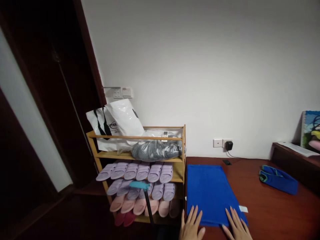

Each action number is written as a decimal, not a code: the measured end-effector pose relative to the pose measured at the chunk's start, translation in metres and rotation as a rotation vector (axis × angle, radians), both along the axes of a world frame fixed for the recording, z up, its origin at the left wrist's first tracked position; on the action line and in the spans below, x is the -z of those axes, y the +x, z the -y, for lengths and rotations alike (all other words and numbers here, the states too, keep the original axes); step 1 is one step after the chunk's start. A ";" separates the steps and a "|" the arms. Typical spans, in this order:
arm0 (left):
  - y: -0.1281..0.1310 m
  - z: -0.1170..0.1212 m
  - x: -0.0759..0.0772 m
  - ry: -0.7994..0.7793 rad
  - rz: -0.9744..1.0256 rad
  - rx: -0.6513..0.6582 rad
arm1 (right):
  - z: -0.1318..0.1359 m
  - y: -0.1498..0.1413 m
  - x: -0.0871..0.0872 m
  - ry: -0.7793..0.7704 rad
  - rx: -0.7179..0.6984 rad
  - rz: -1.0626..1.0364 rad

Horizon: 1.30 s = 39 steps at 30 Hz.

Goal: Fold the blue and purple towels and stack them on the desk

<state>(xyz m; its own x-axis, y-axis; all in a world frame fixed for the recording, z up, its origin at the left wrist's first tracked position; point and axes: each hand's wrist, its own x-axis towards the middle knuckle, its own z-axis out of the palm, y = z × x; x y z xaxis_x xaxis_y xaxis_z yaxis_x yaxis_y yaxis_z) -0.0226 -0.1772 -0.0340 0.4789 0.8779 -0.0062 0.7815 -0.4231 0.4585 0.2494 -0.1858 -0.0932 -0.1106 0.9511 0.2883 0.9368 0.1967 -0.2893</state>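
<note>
A blue cloth [208,190] lies spread flat on the reddish-brown desk, with a white tag [243,209] sticking out at its right edge. My left hand [191,226] rests at the cloth's near left corner, fingers stretched out over it. At the near right corner lies my right hand [236,226], its fingers spread on the cloth's edge. Neither hand grips anything. Farther right on the desk [250,186] sits a folded blue item with green trim [278,180], its kind unclear.
Left of the desk stands a wooden shoe rack [183,150] with rows of lilac slippers [155,171], pink slippers [140,205], and white bags [125,120] on top. A black plug [228,145] with a cord is at the wall. A painting [310,130] stands far right.
</note>
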 end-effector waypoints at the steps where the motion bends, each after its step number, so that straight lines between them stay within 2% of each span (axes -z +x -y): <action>1: -0.001 -0.008 -0.006 0.016 -0.001 -0.009 | -0.009 -0.001 -0.004 -0.017 -0.016 0.003; 4: -0.001 -0.028 -0.014 0.069 -0.014 -0.055 | -0.034 -0.008 -0.010 -0.073 0.063 -0.012; 8: -0.002 -0.050 -0.014 0.085 -0.013 -0.059 | -0.060 -0.013 -0.009 -0.143 0.120 -0.038; 19: 0.005 -0.091 -0.013 0.049 -0.073 -0.114 | -0.101 -0.011 -0.003 -0.077 0.122 -0.015; 30: 0.007 -0.101 0.003 0.138 -0.081 -0.140 | -0.110 -0.012 -0.006 -0.010 0.105 -0.004; 39: 0.012 -0.096 -0.002 0.188 -0.077 -0.152 | -0.104 -0.013 -0.021 -0.020 0.143 0.006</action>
